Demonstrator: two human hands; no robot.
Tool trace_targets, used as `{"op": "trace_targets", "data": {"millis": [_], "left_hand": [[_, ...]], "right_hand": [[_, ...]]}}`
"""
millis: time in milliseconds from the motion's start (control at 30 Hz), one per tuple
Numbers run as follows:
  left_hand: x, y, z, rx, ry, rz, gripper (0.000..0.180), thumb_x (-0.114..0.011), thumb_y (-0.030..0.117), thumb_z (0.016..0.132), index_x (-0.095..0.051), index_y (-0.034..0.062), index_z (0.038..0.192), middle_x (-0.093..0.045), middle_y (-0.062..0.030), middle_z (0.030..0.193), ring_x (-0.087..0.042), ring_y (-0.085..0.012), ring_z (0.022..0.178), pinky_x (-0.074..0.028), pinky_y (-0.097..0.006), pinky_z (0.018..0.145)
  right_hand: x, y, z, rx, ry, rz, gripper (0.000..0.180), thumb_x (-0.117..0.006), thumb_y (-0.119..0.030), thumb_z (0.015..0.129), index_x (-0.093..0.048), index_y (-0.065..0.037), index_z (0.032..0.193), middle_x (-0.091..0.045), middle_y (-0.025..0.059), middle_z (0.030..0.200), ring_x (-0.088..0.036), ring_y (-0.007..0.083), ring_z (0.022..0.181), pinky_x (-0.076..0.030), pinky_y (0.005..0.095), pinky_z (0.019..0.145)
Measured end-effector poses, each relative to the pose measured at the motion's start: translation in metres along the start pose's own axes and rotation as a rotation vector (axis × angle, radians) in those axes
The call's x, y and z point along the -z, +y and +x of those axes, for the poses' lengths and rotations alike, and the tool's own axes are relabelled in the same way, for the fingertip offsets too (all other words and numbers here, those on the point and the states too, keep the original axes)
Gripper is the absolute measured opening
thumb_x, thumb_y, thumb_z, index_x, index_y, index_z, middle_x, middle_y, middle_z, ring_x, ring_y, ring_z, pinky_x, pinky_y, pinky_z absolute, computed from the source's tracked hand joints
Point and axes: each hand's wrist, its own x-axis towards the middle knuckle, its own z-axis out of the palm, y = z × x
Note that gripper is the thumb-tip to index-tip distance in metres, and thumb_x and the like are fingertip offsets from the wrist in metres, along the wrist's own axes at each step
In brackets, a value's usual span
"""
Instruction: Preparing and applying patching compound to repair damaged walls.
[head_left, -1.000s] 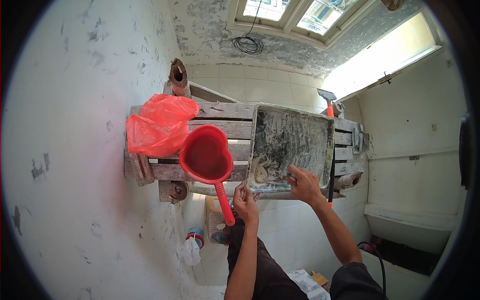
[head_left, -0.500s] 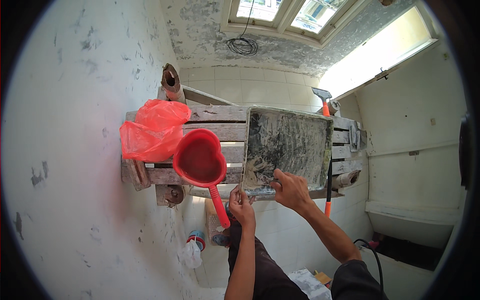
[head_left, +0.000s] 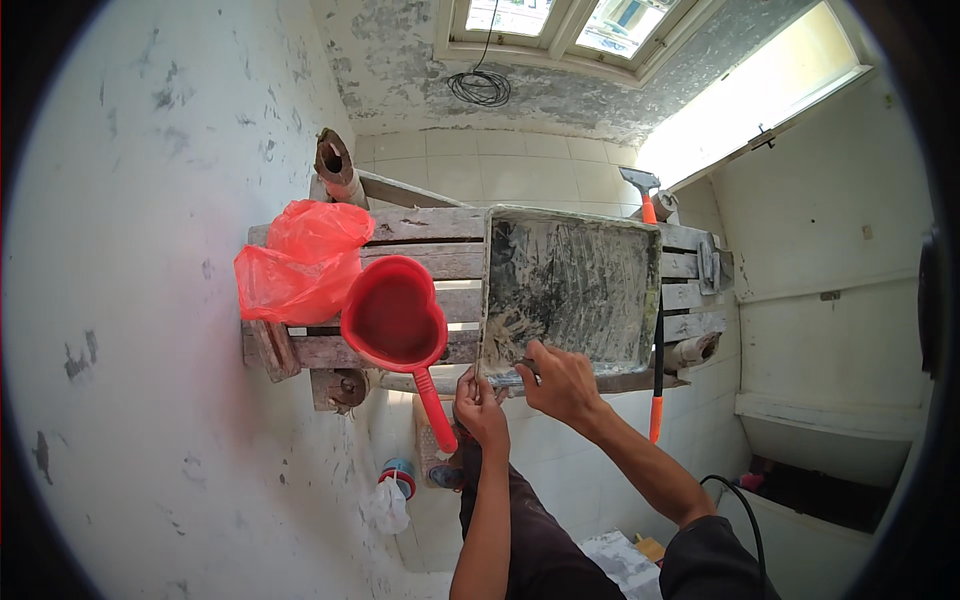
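My left hand (head_left: 482, 412) pinches the near left corner of a shallow rectangular tray (head_left: 484, 290) smeared with greyish paste (head_left: 512, 332), and my right hand (head_left: 562, 384) grips a small scraper (head_left: 528, 366) over that corner, mostly hidden in my hold. The tray sits on a slatted wooden bench (head_left: 425, 262), between a heart-shaped red dipper (head_left: 424, 373) and a long-handled scraper (head_left: 656, 412); a red plastic bag (head_left: 305, 262) lies left of the dipper.

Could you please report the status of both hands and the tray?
Left hand holding tray, near-left corner. Right hand gripping small hand tool at tray's near side. Tray smeared, on slatted bench. Red dipper close on left.
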Motion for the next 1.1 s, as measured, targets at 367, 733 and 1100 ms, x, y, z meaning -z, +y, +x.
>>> {"op": "trace_targets", "data": {"millis": [367,733,1100], "left_hand": [[-0.001,0.007,-0.001,0.017,0.005,0.031,0.025,-0.053,0.000,0.101,-0.055,-0.0024,0.126,-0.065,-0.0155,0.123,-0.068,-0.0196,0.104,-0.065,-0.035,0.078],[0.000,0.006,-0.001,-0.011,-0.024,-0.023,0.022,-0.055,0.008,0.103,-0.056,-0.0038,0.122,-0.066,-0.0142,0.121,-0.067,-0.0171,0.100,-0.064,-0.035,0.079],[0.004,0.004,-0.001,-0.040,-0.006,-0.012,0.021,-0.055,0.002,0.101,-0.058,-0.0043,0.121,-0.066,-0.0141,0.120,-0.066,-0.0154,0.097,-0.065,-0.034,0.076]], "right_hand": [[-0.009,-0.006,0.001,-0.013,0.253,0.325,0.018,-0.074,-0.016,0.087,-0.061,-0.004,0.086,-0.068,0.0136,0.077,-0.069,0.0338,0.067,-0.054,0.0408,0.060],[-0.013,-0.014,-0.004,-0.040,0.269,0.315,0.018,-0.075,-0.015,0.087,-0.063,-0.001,0.085,-0.068,0.0136,0.077,-0.068,0.0323,0.067,-0.053,0.0375,0.059],[-0.029,-0.022,-0.006,0.008,0.283,0.294,0.017,-0.075,-0.013,0.087,-0.063,0.000,0.088,-0.069,0.0141,0.082,-0.070,0.0318,0.069,-0.054,0.0381,0.058]]}}
